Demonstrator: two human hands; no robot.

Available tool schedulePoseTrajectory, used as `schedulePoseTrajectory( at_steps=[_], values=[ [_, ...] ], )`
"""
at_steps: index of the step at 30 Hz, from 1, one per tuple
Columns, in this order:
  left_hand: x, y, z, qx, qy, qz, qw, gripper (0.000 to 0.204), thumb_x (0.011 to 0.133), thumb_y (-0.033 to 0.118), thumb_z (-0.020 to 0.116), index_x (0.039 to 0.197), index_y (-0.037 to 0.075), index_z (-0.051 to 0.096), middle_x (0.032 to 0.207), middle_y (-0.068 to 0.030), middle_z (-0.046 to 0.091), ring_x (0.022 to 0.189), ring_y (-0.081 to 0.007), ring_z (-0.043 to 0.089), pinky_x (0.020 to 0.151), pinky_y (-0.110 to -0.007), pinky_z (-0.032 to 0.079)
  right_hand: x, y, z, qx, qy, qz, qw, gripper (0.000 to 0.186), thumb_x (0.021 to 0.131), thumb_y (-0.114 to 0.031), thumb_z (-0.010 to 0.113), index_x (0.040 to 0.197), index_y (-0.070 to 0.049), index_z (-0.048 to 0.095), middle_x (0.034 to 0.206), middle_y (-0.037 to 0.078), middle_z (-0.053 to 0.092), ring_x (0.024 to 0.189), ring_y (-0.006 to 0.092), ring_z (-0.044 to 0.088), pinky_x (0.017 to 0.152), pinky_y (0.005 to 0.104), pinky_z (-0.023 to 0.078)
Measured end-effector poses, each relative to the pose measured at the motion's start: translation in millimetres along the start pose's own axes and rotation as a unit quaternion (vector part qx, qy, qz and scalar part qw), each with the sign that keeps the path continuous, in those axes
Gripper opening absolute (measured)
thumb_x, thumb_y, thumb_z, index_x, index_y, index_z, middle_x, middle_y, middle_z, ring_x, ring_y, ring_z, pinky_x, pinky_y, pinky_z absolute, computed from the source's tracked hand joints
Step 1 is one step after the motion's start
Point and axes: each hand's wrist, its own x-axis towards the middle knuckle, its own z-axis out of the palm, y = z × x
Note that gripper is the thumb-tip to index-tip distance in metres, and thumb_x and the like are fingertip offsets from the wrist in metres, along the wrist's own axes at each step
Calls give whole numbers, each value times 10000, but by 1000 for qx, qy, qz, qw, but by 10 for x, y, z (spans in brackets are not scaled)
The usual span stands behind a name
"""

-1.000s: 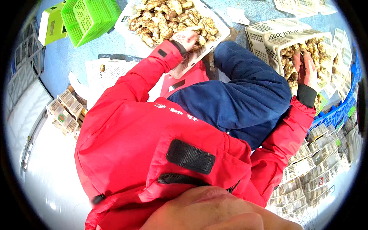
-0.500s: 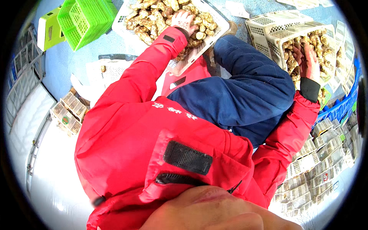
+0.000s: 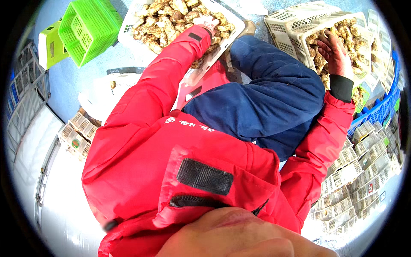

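Note:
At the top of the head view, a white plastic crate holds a heap of brown-and-cream mushrooms. My left hand rests on the right side of this heap, its fingers pale and blurred, so I cannot make out a grip. To the upper right a tilted cream crate contains more mushrooms. Over its near edge reaches my right hand, fingers apart and slightly bent toward the mushrooms, with nothing visible in them.
Stacked green baskets stand at the upper left beside a yellow-green box. A blue basket lies at the right, above many stacked pale crates. My bent knee sits between the two mushroom crates.
The whole view has shifted a little, moving the scene leftward. My right hand has turned, its fingers now angled left over the mushrooms. My left hand stays on the heap with its fingers less distinct.

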Motion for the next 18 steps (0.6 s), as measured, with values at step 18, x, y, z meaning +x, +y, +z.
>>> schedulePoseTrajectory(
  at_steps=[18],
  values=[
    [-1069, 529, -693, -916, 15, 29, 400, 245, 804, 226, 510, 967, 43, 511, 1006, -112, 534, 889, -202, 535, 799, -332, 437, -494, -58, 1141, -17, -107, -88, 990, 315, 831, -230, 474, 1063, -18, 499, 916, 71, 560, 788, 136, 541, 676, 221, 430]
  ],
)
